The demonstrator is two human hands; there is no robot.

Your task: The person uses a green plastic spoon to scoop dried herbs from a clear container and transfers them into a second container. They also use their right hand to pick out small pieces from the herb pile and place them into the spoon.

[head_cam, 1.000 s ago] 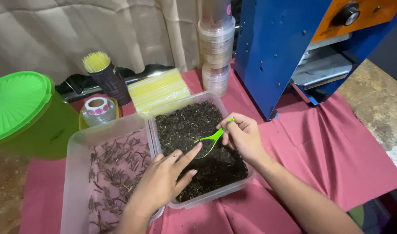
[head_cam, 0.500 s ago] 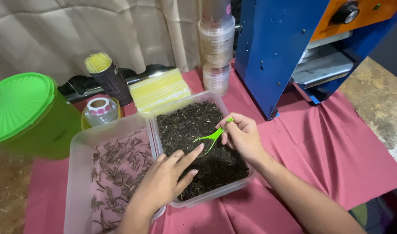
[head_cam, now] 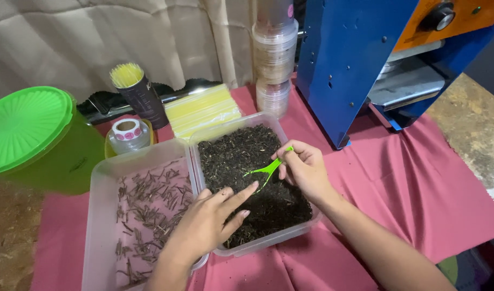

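Tweezers (head_cam: 268,171), thin green plastic, pinched in right hand (head_cam: 306,172) over dark crumbly leaf matter in clear tub (head_cam: 258,249); left hand (head_cam: 206,226) open-fingered, holding nothing.

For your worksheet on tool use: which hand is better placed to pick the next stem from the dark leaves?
Probably the right hand: it already pinches the green tweezers, tips down over the leaves. The left hand holds nothing, fingers merely resting there.
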